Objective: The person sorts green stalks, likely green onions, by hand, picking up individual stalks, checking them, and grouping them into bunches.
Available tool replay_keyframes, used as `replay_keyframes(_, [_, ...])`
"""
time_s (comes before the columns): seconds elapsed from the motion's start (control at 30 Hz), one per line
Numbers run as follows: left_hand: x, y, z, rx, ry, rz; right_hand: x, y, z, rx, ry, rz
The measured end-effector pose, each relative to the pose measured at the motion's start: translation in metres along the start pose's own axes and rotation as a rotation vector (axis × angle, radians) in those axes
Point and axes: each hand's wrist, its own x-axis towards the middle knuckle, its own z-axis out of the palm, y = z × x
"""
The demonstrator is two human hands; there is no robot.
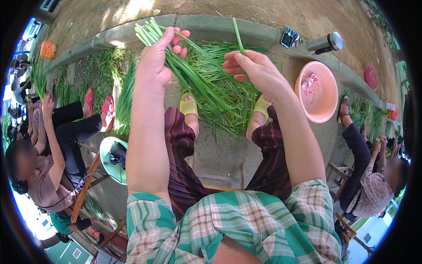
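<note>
My left hand is closed around a bundle of long green stalks that look like garlic chives, pale ends at the upper left and leaves trailing down to the right. One stalk slants out of that bundle towards the right. In my right hand a single green stalk is pinched between thumb and fingers, its thick end up. Below and between my hands, more long stalks lie on the ground beside a heap of loose leaves and trimmings, between my yellow slippers.
A pink plastic basin stands at the right. On the concrete kerb are a mobile phone, keys and a metal flask. A green basin holds dark things at the left. People sit on both sides, a wooden stool by one.
</note>
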Motion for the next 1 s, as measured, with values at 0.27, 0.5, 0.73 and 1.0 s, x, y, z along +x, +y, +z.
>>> replay_keyframes(0.27, [0.001, 0.005, -0.008, 0.013, -0.064, -0.029, 0.005, 0.0, -0.01, -0.271, 0.178, -0.084])
replay_keyframes(0.5, [-0.004, -0.007, 0.008, 0.108, -0.136, -0.078, 0.004, -0.001, -0.003, -0.264, 0.181, -0.102])
replay_keyframes(0.73, [-0.016, -0.03, 0.032, 0.294, -0.158, -0.108, 0.005, 0.004, 0.011, -0.309, 0.184, -0.266])
replay_keyframes(1.0, [-0.015, -0.043, 0.036, 0.282, -0.148, -0.113, 0.008, 0.02, 0.02, -0.512, 0.285, -0.503])
